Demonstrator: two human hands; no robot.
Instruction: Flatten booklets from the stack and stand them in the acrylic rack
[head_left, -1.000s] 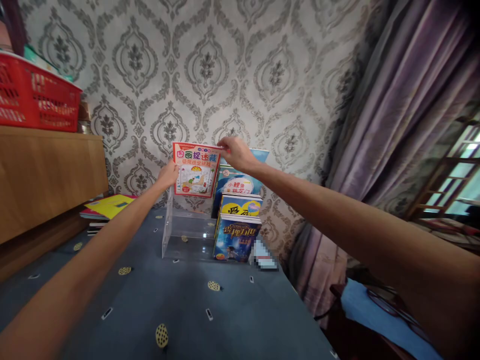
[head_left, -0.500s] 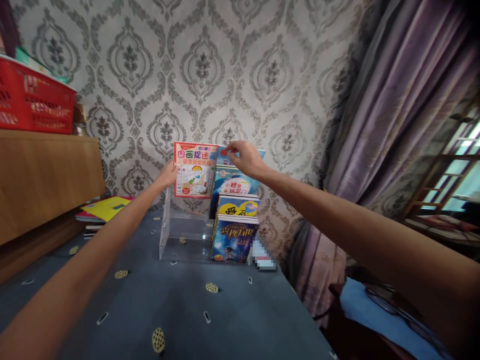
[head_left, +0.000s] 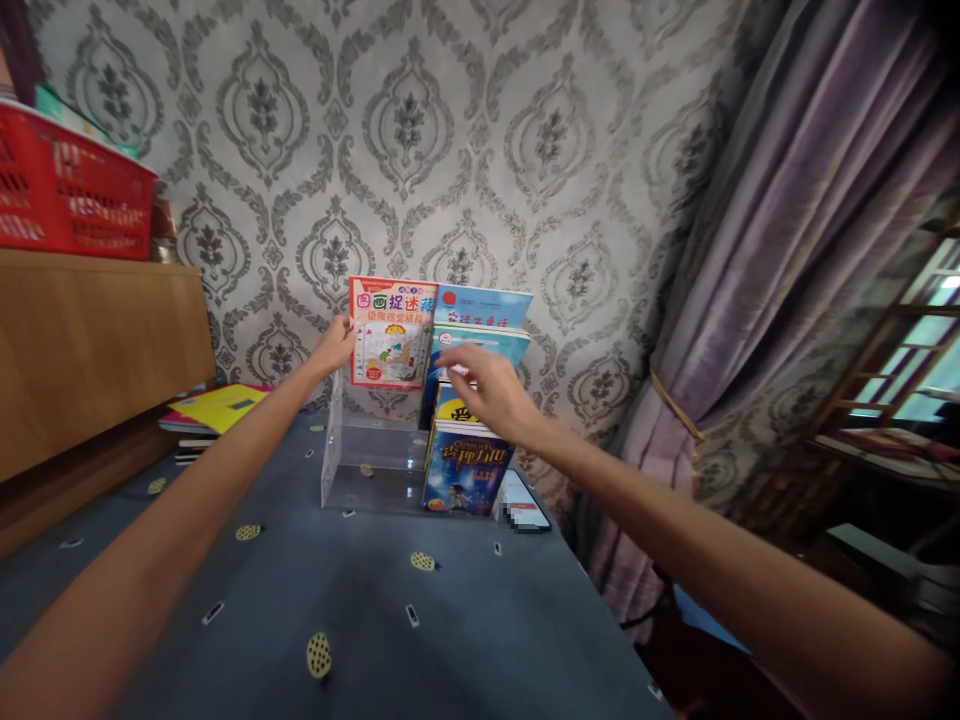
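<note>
Pinching the left edge of the red picture book (head_left: pixel 391 335), the left hand (head_left: pixel 335 345) holds it upright in the clear stand (head_left: pixel 371 465) at the far edge of the table (head_left: pixel 480 640). The right hand (head_left: pixel 489 392) hovers spread and empty. The book is probably light and floppy, so support both edges.

Red-bordered book (head_left: pixel 391 333), blue dotted tablecloth (head_left: pixel 375 620), red basket (head_left: pixel 71 195)

One head-worn camera — looking forward and down, near the table (head_left: pixel 450 640).
</note>
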